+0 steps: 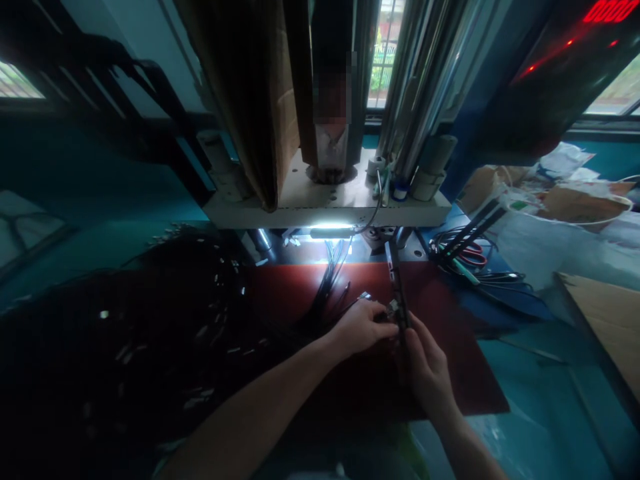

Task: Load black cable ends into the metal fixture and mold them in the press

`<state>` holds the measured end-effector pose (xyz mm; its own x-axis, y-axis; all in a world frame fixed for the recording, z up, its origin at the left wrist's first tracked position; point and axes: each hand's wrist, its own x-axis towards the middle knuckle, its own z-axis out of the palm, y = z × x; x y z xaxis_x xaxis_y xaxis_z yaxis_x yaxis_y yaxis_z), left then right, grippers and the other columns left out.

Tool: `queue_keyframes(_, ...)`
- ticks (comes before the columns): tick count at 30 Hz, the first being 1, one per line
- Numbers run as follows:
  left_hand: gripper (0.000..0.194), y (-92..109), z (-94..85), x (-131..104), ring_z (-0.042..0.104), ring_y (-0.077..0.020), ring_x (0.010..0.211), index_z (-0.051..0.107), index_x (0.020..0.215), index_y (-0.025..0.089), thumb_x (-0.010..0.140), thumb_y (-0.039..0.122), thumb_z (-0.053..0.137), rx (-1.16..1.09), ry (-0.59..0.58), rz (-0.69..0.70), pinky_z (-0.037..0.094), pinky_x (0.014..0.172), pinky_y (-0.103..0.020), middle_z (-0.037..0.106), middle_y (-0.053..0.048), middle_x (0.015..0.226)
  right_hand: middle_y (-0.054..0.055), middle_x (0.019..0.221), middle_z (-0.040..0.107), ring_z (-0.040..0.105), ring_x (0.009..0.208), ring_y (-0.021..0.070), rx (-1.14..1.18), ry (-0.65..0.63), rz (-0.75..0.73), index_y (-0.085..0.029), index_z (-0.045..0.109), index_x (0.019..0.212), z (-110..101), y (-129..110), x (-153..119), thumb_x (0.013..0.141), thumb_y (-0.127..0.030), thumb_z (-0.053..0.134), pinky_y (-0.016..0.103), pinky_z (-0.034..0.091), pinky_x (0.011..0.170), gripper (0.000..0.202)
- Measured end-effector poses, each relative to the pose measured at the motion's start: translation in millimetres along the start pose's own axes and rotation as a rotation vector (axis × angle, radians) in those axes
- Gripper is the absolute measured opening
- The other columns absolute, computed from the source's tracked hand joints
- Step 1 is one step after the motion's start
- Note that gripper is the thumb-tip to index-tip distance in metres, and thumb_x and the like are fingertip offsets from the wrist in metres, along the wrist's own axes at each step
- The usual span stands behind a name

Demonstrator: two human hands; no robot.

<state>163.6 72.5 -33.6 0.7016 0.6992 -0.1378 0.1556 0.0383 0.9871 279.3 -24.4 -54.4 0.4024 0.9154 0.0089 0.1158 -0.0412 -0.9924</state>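
My right hand [430, 363] is closed around a long, narrow dark bar [394, 270] with small metallic parts along it. The bar stands tilted, its far end pointing at the machine. My left hand [357, 328] pinches at the bar's left side, by a small silvery connector [393, 308]; the fingertips partly hide it. Another metal cable connector [365, 295] shows just beyond the left knuckles. Thin black cables [326, 287] run from under the machine's light toward my left forearm.
A press-like machine [330, 213] with a bright lamp stands ahead over a red-brown mat [280, 283]. Dark cable bundles [200, 313] heap up at left. Red-handled scissors [470, 253] and coiled cables lie right, near a bin [580, 207] of scraps and a cardboard sheet [605, 320].
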Motion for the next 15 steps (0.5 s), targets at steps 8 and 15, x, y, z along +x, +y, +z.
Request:
queue_keyframes(8, 0.025, 9, -22.1, -1, 0.046, -0.0068, 0.053, 0.061, 0.079, 0.011, 0.062, 0.029, 0.062, -0.324, 0.027, -0.102, 0.034, 0.052, -0.02, 0.056, 0.001, 0.063, -0.002, 0.057, 0.058, 0.044, 0.033, 0.0092, 0.161, 0.12, 0.079, -0.015, 0.046, 0.122, -2, 7, 0, 0.077, -0.053, 0.056, 0.019, 0.037, 0.025, 0.06)
queue_keyframes(15, 0.023, 10, -15.3, -1, 0.034, -0.0038, 0.04, 0.052, 0.068, 0.014, 0.064, 0.034, 0.061, -0.24, 0.099, -0.151, 0.02, 0.039, -0.018, 0.046, 0.006, 0.051, -0.001, 0.061, 0.06, 0.045, 0.034, 0.0086, 0.156, 0.062, 0.091, -0.015, 0.048, 0.122, -3, 5, -3, 0.078, -0.049, 0.056, 0.019, 0.038, 0.027, 0.056)
